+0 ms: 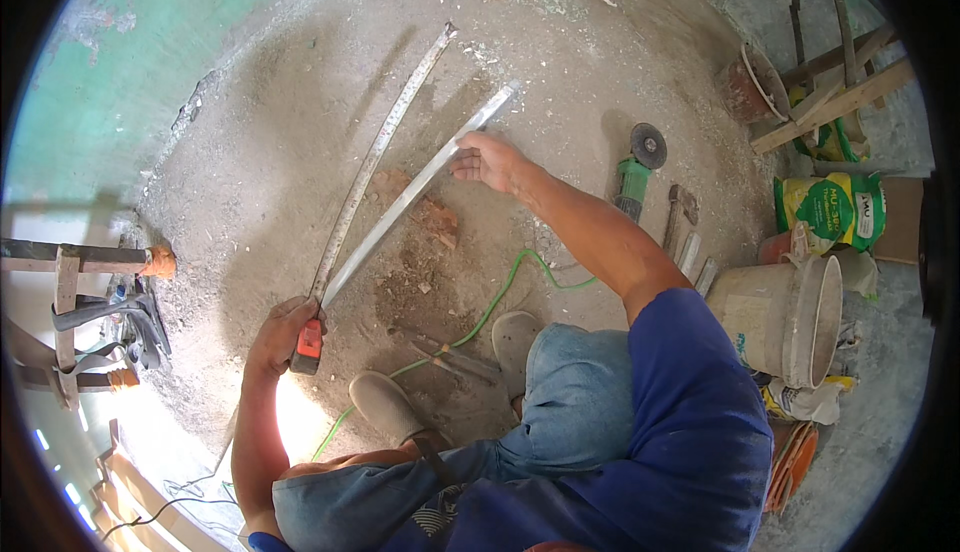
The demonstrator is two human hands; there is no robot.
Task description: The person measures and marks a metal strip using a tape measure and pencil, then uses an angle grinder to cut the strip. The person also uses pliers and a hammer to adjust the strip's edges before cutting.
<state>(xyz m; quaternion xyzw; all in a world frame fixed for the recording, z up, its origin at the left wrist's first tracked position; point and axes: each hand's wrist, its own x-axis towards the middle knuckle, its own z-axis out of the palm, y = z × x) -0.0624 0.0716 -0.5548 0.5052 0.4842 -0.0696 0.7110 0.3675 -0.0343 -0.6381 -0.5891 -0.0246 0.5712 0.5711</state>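
Metal bar (400, 208), slim and silvery, held in right hand (487, 160); left hand (280, 337) grips red tape measure (308, 349); grimy bucket (757, 317) tilts at right.

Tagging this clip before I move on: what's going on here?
The person holds a red tape measure in the left hand, its blade drawn out above the dusty floor. The right hand grips a straight metal bar toward its far end; its near end is at the left hand. A green angle grinder lies to the right, untouched.
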